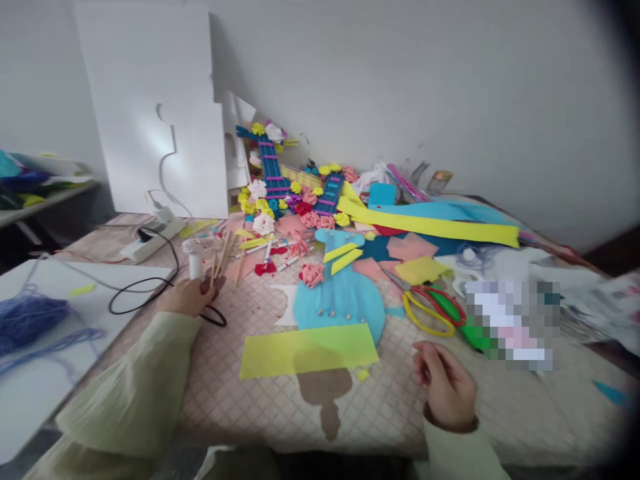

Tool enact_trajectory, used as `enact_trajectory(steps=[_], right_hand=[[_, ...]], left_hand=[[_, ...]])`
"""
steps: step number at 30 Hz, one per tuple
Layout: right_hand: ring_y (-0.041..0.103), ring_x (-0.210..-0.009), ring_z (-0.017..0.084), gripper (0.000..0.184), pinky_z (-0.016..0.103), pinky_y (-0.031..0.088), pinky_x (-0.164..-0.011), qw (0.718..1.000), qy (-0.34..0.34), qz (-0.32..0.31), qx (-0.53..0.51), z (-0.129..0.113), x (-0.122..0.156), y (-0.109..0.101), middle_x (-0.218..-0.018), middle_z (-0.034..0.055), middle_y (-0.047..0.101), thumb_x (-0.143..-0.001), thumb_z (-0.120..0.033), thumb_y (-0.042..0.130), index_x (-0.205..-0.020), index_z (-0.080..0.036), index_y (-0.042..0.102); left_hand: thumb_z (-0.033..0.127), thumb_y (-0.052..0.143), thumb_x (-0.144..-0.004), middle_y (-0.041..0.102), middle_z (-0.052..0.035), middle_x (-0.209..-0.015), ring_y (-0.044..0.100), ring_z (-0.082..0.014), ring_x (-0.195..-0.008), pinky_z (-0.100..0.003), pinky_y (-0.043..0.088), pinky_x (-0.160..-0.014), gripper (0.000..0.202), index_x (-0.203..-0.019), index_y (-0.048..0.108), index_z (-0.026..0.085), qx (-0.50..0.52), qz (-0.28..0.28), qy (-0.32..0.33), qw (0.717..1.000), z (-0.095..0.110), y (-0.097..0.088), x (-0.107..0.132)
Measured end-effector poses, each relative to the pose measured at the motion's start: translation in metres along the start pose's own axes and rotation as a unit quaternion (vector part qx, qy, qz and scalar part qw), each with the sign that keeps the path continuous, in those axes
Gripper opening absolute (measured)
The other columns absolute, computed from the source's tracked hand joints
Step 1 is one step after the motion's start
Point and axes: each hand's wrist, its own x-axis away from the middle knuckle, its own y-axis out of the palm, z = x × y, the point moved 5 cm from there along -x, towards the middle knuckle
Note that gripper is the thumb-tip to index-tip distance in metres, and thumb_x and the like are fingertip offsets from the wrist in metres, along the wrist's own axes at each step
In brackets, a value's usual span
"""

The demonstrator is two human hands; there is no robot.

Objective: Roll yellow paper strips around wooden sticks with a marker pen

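Note:
My left hand [187, 297] reaches to the left side of the table, its fingers curled at the lower ends of several thin wooden sticks [225, 257] and a white upright object [195, 261]. What sits inside its grip is hidden. Close to the front right, my right hand [445, 387] is loosely closed, with nothing visible in it. Between the hands lies a yellow felt strip [310, 350], overlapping the bottom of a blue felt guitar-like shape [340, 297] with small beads. Two narrow yellow strips [345, 257] and a pink flower [311, 275] rest on that shape.
Scissors [430, 317] with yellow and red handles lie right of the blue shape. Decorated felt guitars with flowers [270, 167] stand at the back. A power strip [155, 240] and black cable [113, 297] are on the left, near purple yarn [33, 320]. Long yellow felt [435, 227] stretches behind.

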Motion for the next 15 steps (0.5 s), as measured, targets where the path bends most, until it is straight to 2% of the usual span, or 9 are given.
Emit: enact_trajectory(steps=[3,6,10,13,14,15], right_hand=[[0.04,-0.036,0.007,0.027,0.019,0.03,-0.033,1.0,-0.016,0.004,-0.006,-0.003,0.0,0.002,-0.046,-0.0031,0.049,-0.075,-0.041,0.06,-0.074,-0.013,0.062],[0.04,-0.036,0.007,0.027,0.019,0.03,-0.032,1.0,-0.023,0.009,-0.006,-0.006,-0.001,0.003,-0.046,-0.0031,0.049,-0.076,-0.04,0.059,-0.074,-0.014,0.061],[0.04,-0.036,0.007,0.026,0.019,0.03,-0.033,0.999,-0.034,0.007,0.001,-0.007,-0.001,0.004,-0.047,-0.0033,0.049,-0.078,-0.04,0.057,-0.074,-0.014,0.061],[0.04,-0.036,0.007,0.026,0.019,0.029,-0.033,0.999,-0.045,0.0,0.014,-0.007,-0.001,0.004,-0.046,-0.0037,0.048,-0.079,-0.04,0.055,-0.074,-0.015,0.06],[0.04,-0.036,0.007,0.026,0.019,0.029,-0.033,0.999,-0.049,-0.006,0.02,-0.008,-0.001,0.004,-0.046,-0.0037,0.048,-0.079,-0.039,0.055,-0.074,-0.015,0.06],[0.04,-0.036,0.007,0.025,0.019,0.03,-0.033,0.998,-0.053,-0.017,0.027,-0.008,-0.001,0.006,-0.046,-0.0036,0.048,-0.079,-0.039,0.054,-0.074,-0.015,0.06]], left_hand=[[0.043,0.045,-0.075,0.062,-0.007,-0.07,0.057,-0.0208,-0.066,-0.027,0.037,-0.055,0.032,-0.067,0.06,0.016,-0.022,0.005,0.013,1.0,0.001,-0.005,-0.001],[0.046,0.041,-0.078,0.058,-0.0014,-0.06,0.053,-0.0167,-0.057,-0.024,0.036,-0.05,0.034,-0.066,0.059,0.019,-0.028,0.026,0.029,0.999,-0.002,-0.012,0.005],[0.046,0.041,-0.08,0.058,0.0006,-0.067,0.053,-0.0153,-0.063,-0.024,0.038,-0.054,0.03,-0.069,0.054,0.022,-0.019,0.099,0.064,0.993,0.004,-0.026,0.031],[0.045,0.042,-0.082,0.058,0.0023,-0.069,0.054,-0.0135,-0.063,-0.024,0.041,-0.055,0.024,-0.079,0.053,0.024,0.076,0.238,0.169,0.953,0.038,-0.041,0.077],[0.042,0.04,-0.085,0.058,0.0029,-0.067,0.053,-0.0122,-0.06,-0.023,0.042,-0.055,0.023,-0.078,0.053,0.024,0.105,0.238,0.233,0.937,0.057,-0.04,0.093],[0.041,0.038,-0.086,0.058,0.0021,-0.068,0.053,-0.0118,-0.059,-0.024,0.043,-0.056,0.025,-0.079,0.053,0.023,0.127,0.206,0.32,0.916,0.079,-0.035,0.11]])
